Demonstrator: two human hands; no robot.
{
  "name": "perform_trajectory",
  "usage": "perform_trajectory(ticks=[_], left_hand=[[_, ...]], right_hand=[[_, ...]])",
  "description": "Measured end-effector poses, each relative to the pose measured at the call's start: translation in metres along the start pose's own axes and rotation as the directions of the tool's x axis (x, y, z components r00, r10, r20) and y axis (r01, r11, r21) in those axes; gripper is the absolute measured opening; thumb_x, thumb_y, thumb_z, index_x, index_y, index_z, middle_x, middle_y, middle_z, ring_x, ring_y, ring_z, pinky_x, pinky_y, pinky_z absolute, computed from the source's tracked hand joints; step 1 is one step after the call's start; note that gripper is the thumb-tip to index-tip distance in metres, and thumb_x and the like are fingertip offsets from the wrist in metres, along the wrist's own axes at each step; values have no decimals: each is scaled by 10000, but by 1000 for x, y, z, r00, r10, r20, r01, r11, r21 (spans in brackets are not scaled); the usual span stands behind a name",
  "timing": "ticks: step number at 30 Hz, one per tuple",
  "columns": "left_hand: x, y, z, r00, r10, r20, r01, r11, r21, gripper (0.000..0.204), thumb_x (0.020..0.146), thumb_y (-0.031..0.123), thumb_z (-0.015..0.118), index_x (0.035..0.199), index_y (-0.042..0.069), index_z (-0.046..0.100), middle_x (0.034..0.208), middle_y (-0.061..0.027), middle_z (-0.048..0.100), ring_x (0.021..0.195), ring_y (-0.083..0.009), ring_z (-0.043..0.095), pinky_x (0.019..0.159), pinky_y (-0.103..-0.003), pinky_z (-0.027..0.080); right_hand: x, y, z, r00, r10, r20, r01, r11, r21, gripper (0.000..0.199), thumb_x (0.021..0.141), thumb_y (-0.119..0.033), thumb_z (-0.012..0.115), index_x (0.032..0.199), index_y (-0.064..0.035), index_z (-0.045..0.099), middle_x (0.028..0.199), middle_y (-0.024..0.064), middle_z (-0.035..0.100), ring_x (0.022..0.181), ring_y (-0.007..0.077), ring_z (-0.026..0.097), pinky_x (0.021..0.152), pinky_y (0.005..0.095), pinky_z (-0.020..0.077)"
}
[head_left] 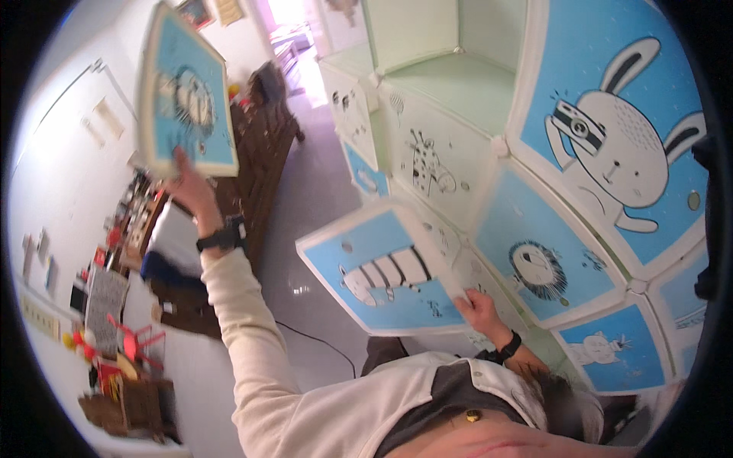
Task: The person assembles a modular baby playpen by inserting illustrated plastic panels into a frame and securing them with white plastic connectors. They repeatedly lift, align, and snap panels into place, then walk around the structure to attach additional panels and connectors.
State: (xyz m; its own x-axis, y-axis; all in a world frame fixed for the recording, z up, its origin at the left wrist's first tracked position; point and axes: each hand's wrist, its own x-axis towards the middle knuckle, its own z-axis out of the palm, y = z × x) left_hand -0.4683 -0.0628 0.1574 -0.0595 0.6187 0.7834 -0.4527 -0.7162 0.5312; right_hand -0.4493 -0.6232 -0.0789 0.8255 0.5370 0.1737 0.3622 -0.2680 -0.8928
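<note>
My left hand (191, 189) is raised at the upper left, its fingers closed on the lower edge of a blue panel with a lion drawing (187, 99). That panel stands nearly upright and is a little blurred. Low in front of me, my right hand (481, 311) grips the right corner of a second blue panel, with a striped animal drawing (359, 252), which is held tilted. Close to its right side rises a storage unit of panels (489, 99), with a giraffe panel (431, 156), a lion door (538, 237) and a large rabbit door (611, 160). White round connectors join its corners.
A long dark wooden bench (263, 145) runs along the left, beyond my raised arm. A red small chair (137, 340) and a wooden chair (126, 408) stand at the lower left. A black cable (317, 340) lies on the grey floor. A bright doorway (294, 30) is at the back.
</note>
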Motion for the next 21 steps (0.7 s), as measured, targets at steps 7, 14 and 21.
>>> perform_trajectory(ticks=[7,14,21], left_hand=[[46,-135,278,484,471,737,-736,675,51,559,743,-77,480,1251,141,566,1212,-99,603,1130,-257,564,987,-375,432],[-7,-225,379,152,464,873,-727,651,-219,465,797,-1,479,1208,188,584,1167,-45,623,1096,-222,577,1045,-450,366],[-9,-245,389,18,232,973,-406,891,-205,572,751,4,570,1281,218,549,1318,-52,542,1229,-278,487,1015,-528,340]], right_hand=[[68,-53,75,964,111,-242,-114,993,3,265,891,-227,628,788,2,543,583,133,424,513,144,375,492,313,371],[96,-62,87,850,211,-484,-236,972,8,256,896,-220,622,780,-4,549,575,122,432,514,133,389,486,309,367],[79,-77,78,729,282,-624,-367,930,-7,223,881,-205,646,790,-12,580,579,87,411,526,113,389,481,297,357]])
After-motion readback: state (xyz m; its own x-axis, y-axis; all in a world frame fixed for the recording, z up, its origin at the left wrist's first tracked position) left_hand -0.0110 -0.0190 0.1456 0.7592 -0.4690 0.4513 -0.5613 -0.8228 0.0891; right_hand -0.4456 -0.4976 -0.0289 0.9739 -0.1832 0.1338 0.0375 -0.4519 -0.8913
